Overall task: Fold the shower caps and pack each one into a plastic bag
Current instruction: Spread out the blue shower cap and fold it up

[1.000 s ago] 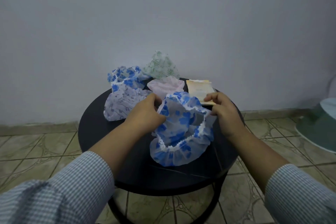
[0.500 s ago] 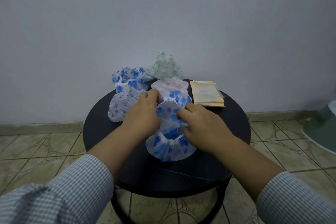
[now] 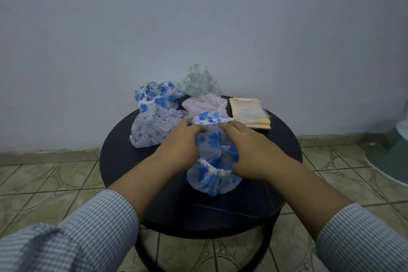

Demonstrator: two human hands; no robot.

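blue-flowered shower cap [image 3: 213, 161] | head view: on round black table [image 3: 123, 157], between both hands, long axis running away from the person | left hand [image 3: 181, 146] and right hand [image 3: 247, 150] grip its sides, equally near | plastic bags [image 3: 248, 112] far-right, nearer right hand

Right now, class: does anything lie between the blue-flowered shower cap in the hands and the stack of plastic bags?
Nothing visible: bare black round table separates blue-flowered shower cap from yellowish plastic bags; right hand rests alongside.
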